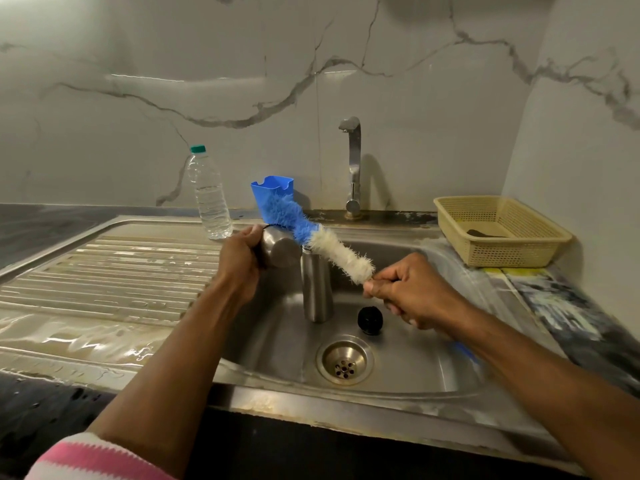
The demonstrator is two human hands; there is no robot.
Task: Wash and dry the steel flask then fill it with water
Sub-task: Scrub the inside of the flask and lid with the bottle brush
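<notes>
Both hands have a tight grip on something. Right hand point(412, 292), at about 3 o'clock from the middle of the sink, has its fingers curled round the handle of a bottle brush point(320, 237). Fluffy white and blue bristles stick up toward 10 o'clock from that hand. A bit of blue handle shows under the right wrist.

Left hand point(240, 261), at about 9 o'clock, is wrapped round a steel cup-like piece point(280, 249), maybe the flask's lid, though the hand hides part of it. The blue bristles lie just over it.

Between the two hands stands the steel flask point(316, 289), upright in the sink point(398, 382), with the brush crossing right over its top. I cannot tell if the bristles touch its mouth.

Just beside the flask, at 4 o'clock from it, a small black cap point(370, 319) lies on the sink floor. The drain point(344, 361) is nearer, at 6 o'clock.

Farther back, a blue holder point(273, 194) sits behind the brush at 12 o'clock. A clear water bottle point(209, 195) with a green cap stands on the wet surface point(104, 271) at 10 o'clock. The tap point(353, 168) rises at 1 o'clock, and a yellow basket point(498, 230) sits at 2 o'clock.
</notes>
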